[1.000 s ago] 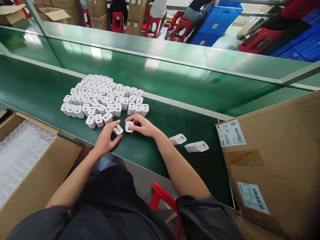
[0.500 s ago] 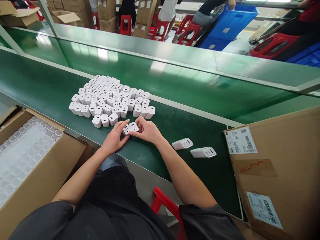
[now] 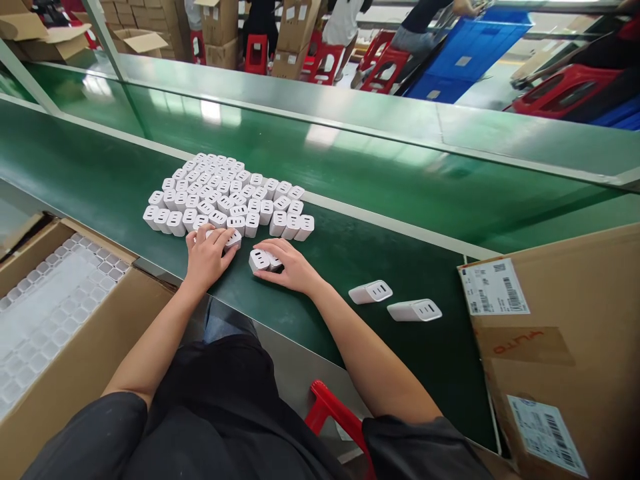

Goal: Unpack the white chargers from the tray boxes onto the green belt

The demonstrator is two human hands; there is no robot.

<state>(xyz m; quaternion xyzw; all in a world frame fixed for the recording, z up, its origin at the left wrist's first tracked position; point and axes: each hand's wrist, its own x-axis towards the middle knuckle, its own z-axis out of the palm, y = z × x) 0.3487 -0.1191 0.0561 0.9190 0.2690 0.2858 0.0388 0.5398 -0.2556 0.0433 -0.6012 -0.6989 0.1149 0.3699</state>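
Note:
White USB wall chargers (image 3: 220, 193) stand upright in a tight cluster on the green bench, their port faces up. My left hand (image 3: 207, 257) is closed over a few chargers at the front edge of that cluster; one charger (image 3: 233, 240) shows between its thumb and fingers, the others are mostly covered. To the right, my right hand (image 3: 290, 267) grips two chargers side by side, thumb in front and fingers behind; the nearer one's port face (image 3: 259, 260) is in plain sight. Two more chargers, a left one (image 3: 371, 292) and a right one (image 3: 415, 310), stand apart beyond my right forearm.
An open carton (image 3: 120, 320) with packed rows of white pieces stands at the left. A labelled cardboard box (image 3: 550, 320) borders the bench at the right. A pale rail (image 3: 380, 217) runs behind the chargers. People, red stools (image 3: 257, 55) and blue crates (image 3: 470, 53) are across the line.
My left hand has moved left, off the pair both hands were touching, onto chargers at the cluster's front. My right hand keeps the pair, nearly in place. The view has shifted slightly.

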